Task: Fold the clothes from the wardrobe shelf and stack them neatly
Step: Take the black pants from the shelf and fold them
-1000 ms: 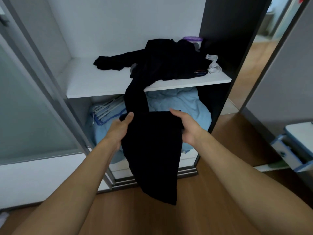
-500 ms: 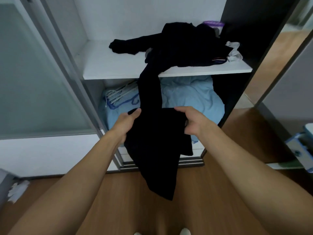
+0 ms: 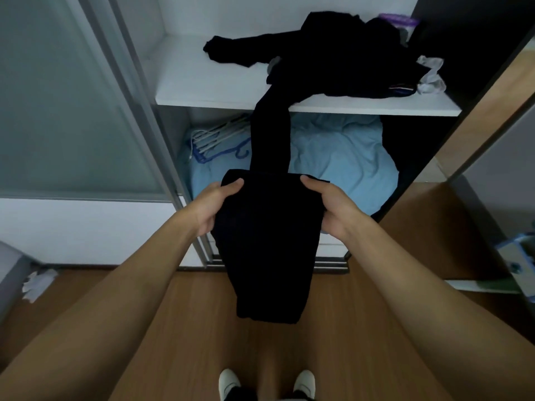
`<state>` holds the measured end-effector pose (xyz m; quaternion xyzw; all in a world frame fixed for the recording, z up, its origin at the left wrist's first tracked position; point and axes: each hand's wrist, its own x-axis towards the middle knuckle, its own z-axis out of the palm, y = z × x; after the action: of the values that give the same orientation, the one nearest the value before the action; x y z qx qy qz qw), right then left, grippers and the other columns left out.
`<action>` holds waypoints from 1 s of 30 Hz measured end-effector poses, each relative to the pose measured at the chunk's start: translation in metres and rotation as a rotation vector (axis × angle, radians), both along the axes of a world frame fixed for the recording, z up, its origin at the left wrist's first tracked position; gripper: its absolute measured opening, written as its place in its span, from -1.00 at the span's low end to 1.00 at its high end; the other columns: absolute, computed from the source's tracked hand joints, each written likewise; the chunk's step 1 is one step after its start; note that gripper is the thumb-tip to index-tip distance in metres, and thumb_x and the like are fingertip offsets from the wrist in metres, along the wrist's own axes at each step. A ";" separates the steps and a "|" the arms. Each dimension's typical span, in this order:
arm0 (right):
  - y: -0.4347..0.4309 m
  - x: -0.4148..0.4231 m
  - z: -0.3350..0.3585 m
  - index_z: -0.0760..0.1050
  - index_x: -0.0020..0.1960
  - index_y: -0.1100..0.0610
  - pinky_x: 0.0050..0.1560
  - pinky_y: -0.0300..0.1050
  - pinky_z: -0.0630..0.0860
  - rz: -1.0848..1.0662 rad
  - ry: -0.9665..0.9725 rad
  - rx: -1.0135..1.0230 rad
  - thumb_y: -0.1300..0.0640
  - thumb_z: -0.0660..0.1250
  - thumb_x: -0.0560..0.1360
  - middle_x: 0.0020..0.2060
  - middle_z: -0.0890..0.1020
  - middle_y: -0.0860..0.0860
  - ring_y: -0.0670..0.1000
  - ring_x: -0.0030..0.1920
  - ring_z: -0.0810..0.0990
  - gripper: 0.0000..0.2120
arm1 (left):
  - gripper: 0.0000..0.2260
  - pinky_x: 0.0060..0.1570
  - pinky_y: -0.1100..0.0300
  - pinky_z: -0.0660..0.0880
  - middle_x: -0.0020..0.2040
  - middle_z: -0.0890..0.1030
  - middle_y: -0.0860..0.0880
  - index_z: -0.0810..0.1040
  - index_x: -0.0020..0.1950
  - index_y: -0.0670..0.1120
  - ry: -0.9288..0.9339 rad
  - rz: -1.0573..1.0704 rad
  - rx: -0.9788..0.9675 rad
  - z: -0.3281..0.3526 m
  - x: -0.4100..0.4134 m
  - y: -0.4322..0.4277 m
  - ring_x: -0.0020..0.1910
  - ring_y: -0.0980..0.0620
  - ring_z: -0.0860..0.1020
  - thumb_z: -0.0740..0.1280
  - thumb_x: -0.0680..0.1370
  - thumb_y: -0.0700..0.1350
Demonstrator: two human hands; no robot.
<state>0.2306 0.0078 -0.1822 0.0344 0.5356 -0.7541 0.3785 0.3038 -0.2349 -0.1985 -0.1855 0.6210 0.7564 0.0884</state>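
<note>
Before the open wardrobe, your left hand [image 3: 212, 208] and right hand [image 3: 333, 208] each gripped a side of the black garment [image 3: 267, 241], thumbs on top. Its lower part hung down over the wooden floor [image 3: 202, 328], while one long strip ran up to the white shelf [image 3: 208, 85], where the dark clothes pile [image 3: 341, 56] lay heaped beside a pale cloth [image 3: 431, 75].

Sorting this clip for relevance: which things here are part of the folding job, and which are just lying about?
Part of the job:
black garment, held by left hand and right hand, one end trailing up to the shelf
dark clothes pile
shelf

Lying about:
hangers
blue bedding
white cloth
purple item
</note>
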 end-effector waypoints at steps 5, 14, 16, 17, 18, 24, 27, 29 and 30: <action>0.002 0.004 -0.010 0.62 0.21 0.18 -0.14 -0.18 0.63 0.047 0.193 0.082 0.16 0.40 0.55 0.02 0.73 0.11 0.05 -0.03 0.73 -0.75 | -0.68 -0.20 0.17 0.60 -0.03 0.72 -0.08 0.69 0.13 -0.07 -0.058 0.075 0.148 -0.007 -0.003 -0.004 -0.11 -0.03 0.70 0.36 0.56 0.13; -0.019 0.005 -0.006 0.62 0.07 0.22 -0.04 0.00 0.67 -0.215 -0.211 -0.157 0.16 0.35 0.54 -0.10 0.72 0.13 0.09 -0.14 0.73 -0.82 | -0.67 0.06 0.10 0.59 0.25 0.63 -0.17 0.63 0.27 -0.11 0.012 0.018 0.281 -0.028 0.015 -0.011 0.20 -0.09 0.62 0.40 0.56 0.02; -0.018 0.008 -0.006 0.62 0.16 0.21 0.02 -0.03 0.65 -0.146 -0.118 -0.166 0.10 0.36 0.54 0.01 0.72 0.13 0.09 -0.03 0.71 -0.75 | -0.77 -0.13 0.13 0.63 0.07 0.70 -0.15 0.63 0.19 -0.15 0.000 0.120 0.236 -0.015 0.002 -0.005 0.01 -0.07 0.70 0.35 0.59 -0.07; -0.018 0.009 -0.007 0.59 0.22 0.22 0.07 -0.04 0.64 -0.110 -0.023 -0.100 0.09 0.37 0.55 0.06 0.71 0.14 0.09 0.03 0.70 -0.70 | -0.80 -0.19 0.13 0.63 0.00 0.72 -0.13 0.61 0.16 -0.15 -0.014 0.159 0.239 -0.010 -0.004 -0.002 -0.06 -0.05 0.71 0.32 0.61 -0.09; -0.018 0.011 -0.009 0.56 0.26 0.22 0.10 -0.04 0.63 -0.092 0.087 0.010 0.11 0.39 0.55 0.09 0.70 0.15 0.10 0.07 0.70 -0.67 | -0.81 -0.21 0.14 0.62 -0.04 0.72 -0.11 0.61 0.14 -0.15 -0.019 0.175 0.250 -0.005 -0.009 0.000 -0.11 -0.04 0.71 0.30 0.63 -0.09; -0.013 0.007 -0.009 0.60 0.17 0.24 -0.12 -0.13 0.65 -0.148 0.181 0.088 0.24 0.38 0.56 -0.03 0.74 0.11 0.06 -0.05 0.73 -0.80 | -0.65 0.04 0.12 0.57 0.17 0.68 -0.09 0.72 0.09 -0.01 0.003 -0.003 0.178 -0.007 -0.007 -0.007 0.18 -0.04 0.64 0.42 0.48 0.21; -0.015 0.006 -0.006 0.59 0.19 0.26 -0.12 -0.08 0.66 -0.138 0.101 0.057 0.22 0.37 0.57 -0.04 0.74 0.13 0.07 -0.09 0.73 -0.78 | -0.55 0.15 0.09 0.53 0.27 0.63 -0.07 0.69 0.18 0.04 -0.040 -0.112 0.229 -0.019 0.000 -0.009 0.26 -0.04 0.59 0.45 0.42 0.28; -0.017 0.004 -0.003 0.59 0.20 0.27 -0.11 -0.06 0.67 -0.135 0.015 0.027 0.21 0.37 0.57 -0.04 0.73 0.14 0.08 -0.09 0.73 -0.77 | -0.53 0.10 0.12 0.57 0.26 0.64 -0.07 0.69 0.18 0.04 -0.077 -0.165 0.247 -0.022 0.004 -0.006 0.25 -0.04 0.60 0.50 0.37 0.26; -0.015 0.003 -0.001 0.61 0.17 0.26 -0.12 -0.06 0.66 -0.123 -0.023 0.009 0.19 0.38 0.56 -0.06 0.73 0.13 0.07 -0.11 0.73 -0.78 | -0.53 0.06 0.13 0.59 0.24 0.65 -0.07 0.70 0.16 0.03 -0.096 -0.177 0.235 -0.022 0.004 -0.003 0.22 -0.04 0.62 0.54 0.34 0.24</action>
<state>0.2334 -0.0077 -0.1835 0.0778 0.5314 -0.7732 0.3373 0.3081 -0.2377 -0.2204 -0.1541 0.5371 0.8034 0.2054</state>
